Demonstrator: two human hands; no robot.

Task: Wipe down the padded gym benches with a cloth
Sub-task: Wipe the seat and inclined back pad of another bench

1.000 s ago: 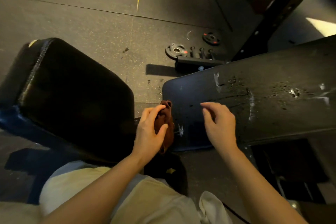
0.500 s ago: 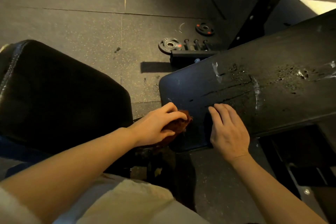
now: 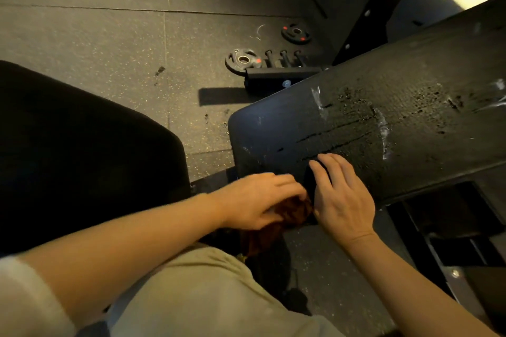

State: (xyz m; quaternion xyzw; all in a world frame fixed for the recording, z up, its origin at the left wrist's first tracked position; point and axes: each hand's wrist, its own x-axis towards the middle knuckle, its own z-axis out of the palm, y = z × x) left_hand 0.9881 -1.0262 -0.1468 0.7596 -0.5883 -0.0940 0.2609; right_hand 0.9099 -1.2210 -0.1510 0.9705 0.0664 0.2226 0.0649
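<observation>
While the left hand (image 3: 260,200) grips the brown cloth (image 3: 294,209) with curled fingers, it has slid right from the gap between the two pads onto the near left corner of the wet bench pad (image 3: 397,107). A second ago the cloth hung in that gap. Now part of it lies on the corner and the rest hangs off the near edge. The right hand (image 3: 342,194) has come down too and rests flat on the pad, fingers straight, just right of the cloth. That looks like the start of a wipe, with the drops and smears farther right not yet touched.

I count two padded pads: the wet one on the right and a dark, dry-looking pad (image 3: 82,150) on the left. One cloth. Two small weight plates (image 3: 242,61) lie on the far floor (image 3: 82,35)
</observation>
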